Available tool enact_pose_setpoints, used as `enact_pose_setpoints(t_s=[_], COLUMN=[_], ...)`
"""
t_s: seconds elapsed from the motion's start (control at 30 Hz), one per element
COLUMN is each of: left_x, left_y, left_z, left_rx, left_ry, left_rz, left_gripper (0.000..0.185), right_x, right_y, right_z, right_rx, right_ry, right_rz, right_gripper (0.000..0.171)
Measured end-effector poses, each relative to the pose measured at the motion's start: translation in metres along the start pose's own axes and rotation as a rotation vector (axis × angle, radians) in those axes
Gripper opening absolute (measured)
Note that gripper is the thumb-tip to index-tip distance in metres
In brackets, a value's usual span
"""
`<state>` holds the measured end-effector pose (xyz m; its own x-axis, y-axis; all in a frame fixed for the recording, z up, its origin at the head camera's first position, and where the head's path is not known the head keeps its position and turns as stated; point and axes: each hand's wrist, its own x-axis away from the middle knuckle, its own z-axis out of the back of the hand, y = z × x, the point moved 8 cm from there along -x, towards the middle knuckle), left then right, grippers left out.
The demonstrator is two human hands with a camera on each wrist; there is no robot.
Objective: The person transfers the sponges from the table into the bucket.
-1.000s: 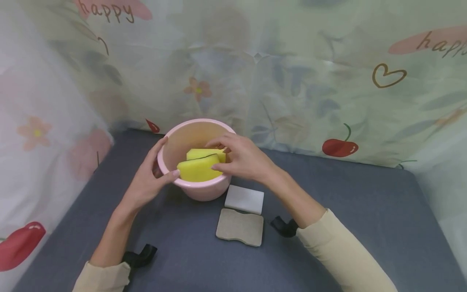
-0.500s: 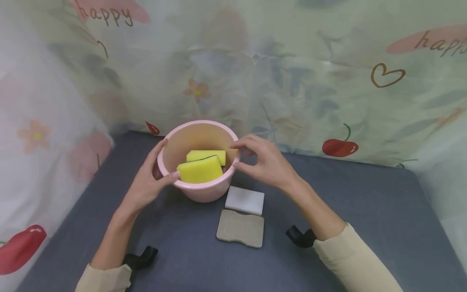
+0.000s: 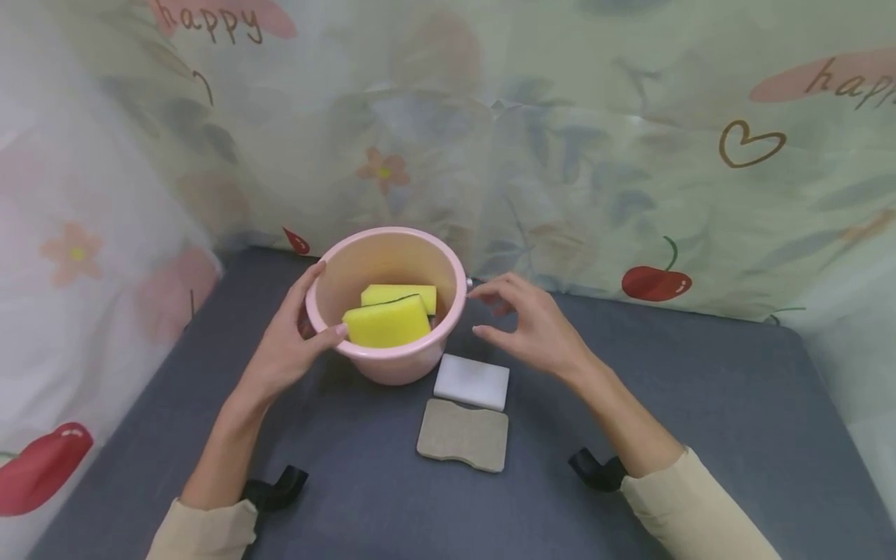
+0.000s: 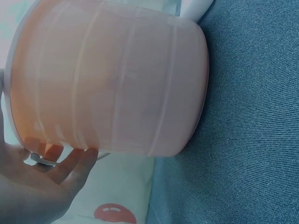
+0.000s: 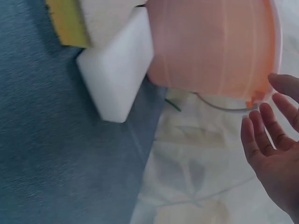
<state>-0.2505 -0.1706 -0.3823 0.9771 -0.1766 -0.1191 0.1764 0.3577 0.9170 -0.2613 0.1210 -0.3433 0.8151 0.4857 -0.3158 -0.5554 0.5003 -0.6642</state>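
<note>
A pink bucket with a wire handle stands at the left centre of the table in the head view. Inside it lean two yellow sponges, the front sponge overlapping the back sponge. My left hand holds the bucket's left side, thumb over the rim and fingers around the outside. Just off the right rim is my right hand, fingers loosely bent with nothing between them. The right wrist view shows its fingertips close to the rim and the handle's end.
A white block-shaped sponge lies in front of the bucket, to its right. Nearer is a sponge with a beige face up and wavy sides; its yellow underside shows in the right wrist view. Printed curtains enclose the dark table.
My right hand has come out of the bucket, away from the yellow sponges, and moved right past the rim. My left hand keeps its hold on the bucket.
</note>
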Motion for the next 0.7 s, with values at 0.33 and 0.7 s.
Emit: enact_pose_setpoints(t_s=[0.33, 0.7], left_x=[0.000, 0.000], left_y=[0.001, -0.001], left_z=[0.000, -0.001], left_rx=[-0.013, -0.025], left_ry=[-0.002, 0.007], left_rz=[0.017, 0.028], left_gripper=[0.093, 0.093], right_x=[0.029, 0.053], right_y=[0.028, 0.048], right_z=[-0.020, -0.033], right_rx=[0.021, 0.040], right_ry=[-0.074, -0.125], right_rz=[-0.063, -0.096], right_gripper=[0.044, 0.043])
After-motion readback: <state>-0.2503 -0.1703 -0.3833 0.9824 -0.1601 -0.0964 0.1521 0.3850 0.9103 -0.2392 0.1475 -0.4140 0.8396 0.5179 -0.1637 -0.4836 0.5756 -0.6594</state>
